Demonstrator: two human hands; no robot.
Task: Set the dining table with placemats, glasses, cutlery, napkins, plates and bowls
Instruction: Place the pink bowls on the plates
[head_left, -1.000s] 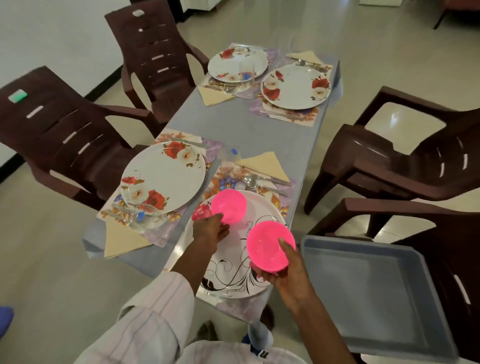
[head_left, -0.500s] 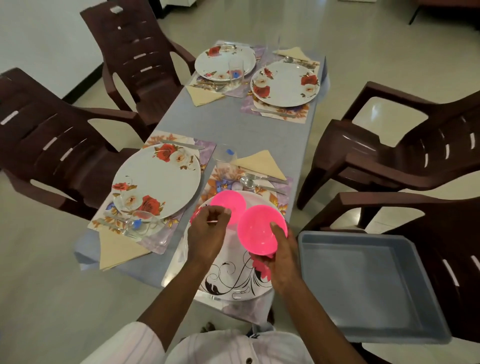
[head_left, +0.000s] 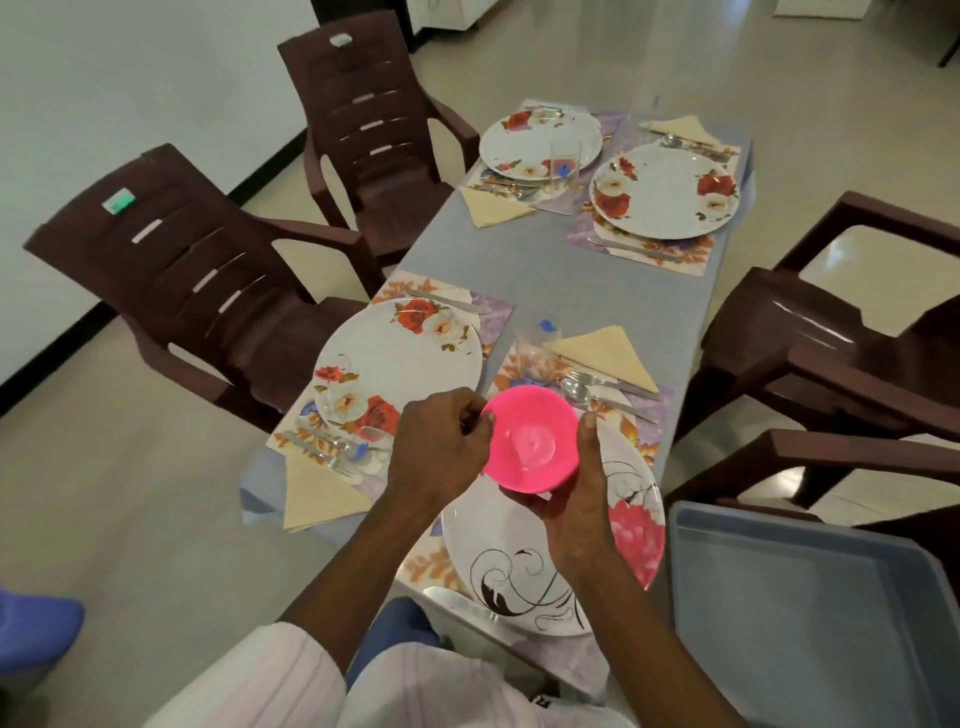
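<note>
Bowl (head_left: 530, 441) of glossy bright-pink plastic, paler at its round base, is held tilted toward the camera just above the near white plate (head_left: 483, 535) with black scrolls. The left hand (head_left: 441, 452) pinches the bowl's left rim with curled fingers; the right hand (head_left: 576, 509) cups it from below, thumb along the right rim. A green-and-white sticker (head_left: 118, 200) on the nearest chair (head_left: 208, 249) is too small to read.

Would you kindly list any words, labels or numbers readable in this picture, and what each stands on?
No text is legible.
The green sticker on the nearer chair: too blurred.
The white label on the farther chair: too blurred.
The blue mark on the glass: too small.
</note>
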